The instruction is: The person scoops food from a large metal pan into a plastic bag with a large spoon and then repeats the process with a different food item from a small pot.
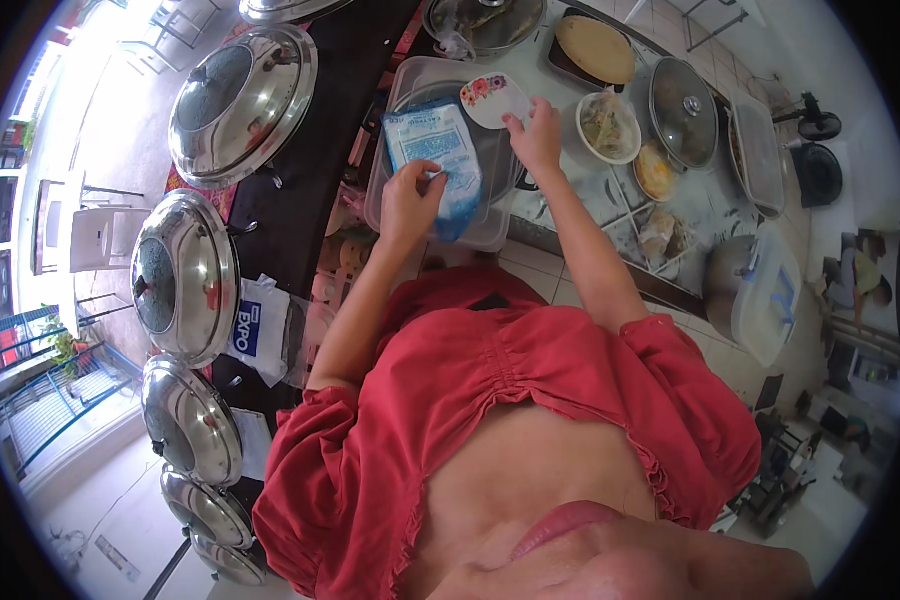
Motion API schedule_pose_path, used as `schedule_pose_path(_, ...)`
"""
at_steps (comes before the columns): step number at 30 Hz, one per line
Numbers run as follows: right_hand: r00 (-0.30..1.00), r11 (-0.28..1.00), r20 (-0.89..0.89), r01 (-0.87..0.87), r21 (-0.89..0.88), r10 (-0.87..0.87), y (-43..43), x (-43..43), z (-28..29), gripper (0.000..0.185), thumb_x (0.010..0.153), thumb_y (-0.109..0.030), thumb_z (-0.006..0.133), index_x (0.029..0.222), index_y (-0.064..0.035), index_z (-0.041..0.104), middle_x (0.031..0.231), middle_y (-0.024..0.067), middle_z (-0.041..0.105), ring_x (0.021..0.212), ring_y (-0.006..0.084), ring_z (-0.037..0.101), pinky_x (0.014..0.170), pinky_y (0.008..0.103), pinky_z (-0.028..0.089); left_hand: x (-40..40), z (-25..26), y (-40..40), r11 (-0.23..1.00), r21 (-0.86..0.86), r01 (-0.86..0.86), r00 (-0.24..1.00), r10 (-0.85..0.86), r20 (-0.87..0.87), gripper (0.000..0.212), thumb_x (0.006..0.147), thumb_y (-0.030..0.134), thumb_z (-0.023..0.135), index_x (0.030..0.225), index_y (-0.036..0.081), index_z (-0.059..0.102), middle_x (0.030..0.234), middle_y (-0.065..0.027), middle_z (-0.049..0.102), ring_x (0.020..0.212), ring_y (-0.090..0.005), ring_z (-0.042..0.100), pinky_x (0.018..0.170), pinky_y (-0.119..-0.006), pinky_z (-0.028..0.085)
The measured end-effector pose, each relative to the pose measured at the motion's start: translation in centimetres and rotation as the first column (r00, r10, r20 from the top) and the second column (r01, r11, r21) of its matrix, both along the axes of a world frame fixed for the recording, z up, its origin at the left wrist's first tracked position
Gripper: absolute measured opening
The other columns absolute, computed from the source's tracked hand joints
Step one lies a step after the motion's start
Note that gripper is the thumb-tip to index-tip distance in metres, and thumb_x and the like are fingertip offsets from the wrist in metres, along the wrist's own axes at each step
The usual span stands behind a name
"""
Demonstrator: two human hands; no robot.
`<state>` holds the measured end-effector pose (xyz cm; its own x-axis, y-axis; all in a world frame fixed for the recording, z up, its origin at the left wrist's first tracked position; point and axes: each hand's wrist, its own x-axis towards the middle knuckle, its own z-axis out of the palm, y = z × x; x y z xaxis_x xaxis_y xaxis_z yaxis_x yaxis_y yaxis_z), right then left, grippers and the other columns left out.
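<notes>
My left hand [411, 204] is over a blue-and-white plastic package [446, 161], thumb and fingertips pinched together at its upper face; what exactly they grip is hard to see. The package bears writing and lies in a translucent plastic tub [375, 214], over a dark round pan or lid [495, 154]. Between the thumb and fingers of my right hand [534, 129] is the right edge of a white floral plate or small lid [493, 100], held over the tub's upper right side.
Right of the tub, a table holds a covered bowl of food [607, 127], a glass-lidded pan [682, 112], a baked crust [596, 50] and a bagged item [664, 232]. At left, several steel chafing dishes [270, 120] line a dark table [289, 195] beside a plastic bag [262, 330].
</notes>
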<state>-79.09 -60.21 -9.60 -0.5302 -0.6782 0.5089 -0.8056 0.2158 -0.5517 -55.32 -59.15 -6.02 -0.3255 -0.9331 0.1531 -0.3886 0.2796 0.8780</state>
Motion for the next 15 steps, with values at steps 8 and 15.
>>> schedule_pose_path(8,0.815,0.794,0.197,-0.577,0.191,0.545,9.6,10.1,3.3,0.010,0.080,-0.010,0.058,0.079,-0.0038,0.067,0.077,0.0177,0.067,0.078,0.0287,0.067,0.062,0.0397,0.050,-1.6,2.3,-1.3,0.953,0.125,0.277,0.961,-0.277,-0.013,0.020,0.078,0.017,0.071,0.089,0.000,0.069,0.074,-0.0120,0.066,0.067,-0.0188,0.064,0.064,-0.031,0.049)
schedule_pose_path(15,0.936,0.727,0.000,-0.275,0.629,0.353,9.0,9.3,-5.6,0.016,0.076,-0.023,0.060,0.079,-0.0085,0.068,0.078,0.0182,0.066,0.076,0.0332,0.066,0.062,0.0459,0.051,0.3,-0.5,1.5,0.846,-0.007,0.533,0.846,-0.532,0.036,0.054,0.071,0.017,0.076,0.118,0.001,0.057,0.102,-0.0178,0.062,0.095,-0.0308,0.060,0.083,-0.039,0.047)
